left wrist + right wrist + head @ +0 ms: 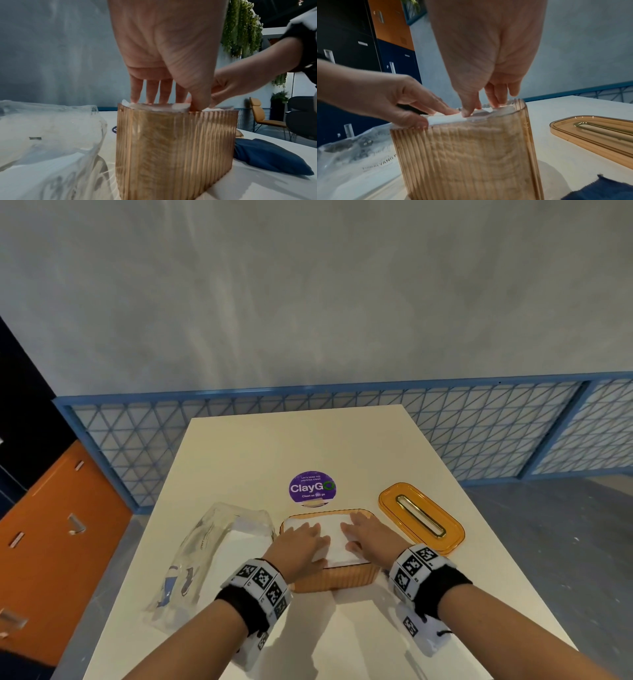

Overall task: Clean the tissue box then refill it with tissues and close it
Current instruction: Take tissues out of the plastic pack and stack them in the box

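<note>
Clearly the refill step was in hand: the box (334, 578), amber and ribbed, stood near the middle of the bench (342, 446), a little toward its near edge, with its top open and a white stack of tissues (334, 530) filling it to the rim. Both hands lay on that stack. The left hand (301, 542) pressed down with straight, spread fingers (150, 92), and the right hand (368, 534) did likewise beside it, its fingers (494, 97) flat on the paper and its thumb at the near wall; neither hand gripped anything. To my eye the tissues were being seated level with the rim. The lid (421, 517), slot upward, lay just beside the box toward the right edge. A slack clear wrapper (212, 549) lay at the left edge, and a blue cloth (267, 157) near the box on its right. Next, I judge, one hand must fetch the lid, align it and press it on without catching the top sheet.
</note>
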A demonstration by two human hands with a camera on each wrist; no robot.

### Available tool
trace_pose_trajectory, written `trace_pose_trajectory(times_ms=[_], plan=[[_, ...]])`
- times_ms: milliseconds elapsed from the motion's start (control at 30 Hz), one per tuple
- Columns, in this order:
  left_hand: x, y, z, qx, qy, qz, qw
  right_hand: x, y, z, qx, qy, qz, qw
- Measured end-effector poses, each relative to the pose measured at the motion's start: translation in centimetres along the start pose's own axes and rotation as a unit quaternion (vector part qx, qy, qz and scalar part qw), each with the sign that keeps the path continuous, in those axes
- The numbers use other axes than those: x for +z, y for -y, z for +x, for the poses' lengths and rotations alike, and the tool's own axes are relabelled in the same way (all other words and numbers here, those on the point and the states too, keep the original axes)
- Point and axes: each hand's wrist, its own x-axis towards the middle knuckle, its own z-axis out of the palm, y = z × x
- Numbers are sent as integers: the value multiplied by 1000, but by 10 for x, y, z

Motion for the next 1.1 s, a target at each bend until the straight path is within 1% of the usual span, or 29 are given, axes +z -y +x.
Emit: trace_pose_trajectory(times_ms=[67,133,233,333,400,533,667,733,800,867,900,933,967,1000,1033,1067,1100], plan=[[1,-2,-3,-5,-44,-26,999,-6,0,-5,-28,-26,46,998],[2,-2,-4,-12,-66,-71,995,-11,1,-12,-46,-19,84,995],[4,0,-3,-9,-72,-99,992,-15,1,-18,-50,0,101,994],[3,0,-1,-2,-73,-107,992,-16,-1,-17,-53,-17,112,992],[2,1,-2,6,-70,-120,990,-14,-3,-15,-45,-26,137,989],[4,7,-3,9,-67,-156,985,-13,-6,-13,-27,-18,186,982],[5,13,-2,10,-88,-180,980,-13,-9,-11,-17,-20,201,979],[7,14,-2,5,-86,-190,978,-12,-8,-11,-16,-29,204,978],[7,12,-4,-3,-78,-199,977,-10,-2,-12,-23,-33,191,981],[10,10,-5,-14,-67,-203,977,-6,4,-14,-40,-18,152,987],[13,11,-6,-12,-68,-182,981,-4,7,-15,-49,-9,129,990],[15,10,-9,-9,-60,-145,988,-2,9,-15,-57,-7,102,993],[20,10,-11,-10,-67,-105,992,-1,11,-15,-64,-13,72,995],[24,11,-12,-17,-93,-65,993,1,12,-15,-68,-21,46,996],[25,11,-14,-41,-96,-38,994,2,12,-15,-68,-26,26,997],[24,10,-15,-87,-81,-15,993,3,13,-15,-67,-27,8,997],[25,10,-13,-117,-81,-20,990,4,14,-13,-66,-26,-11,997]])
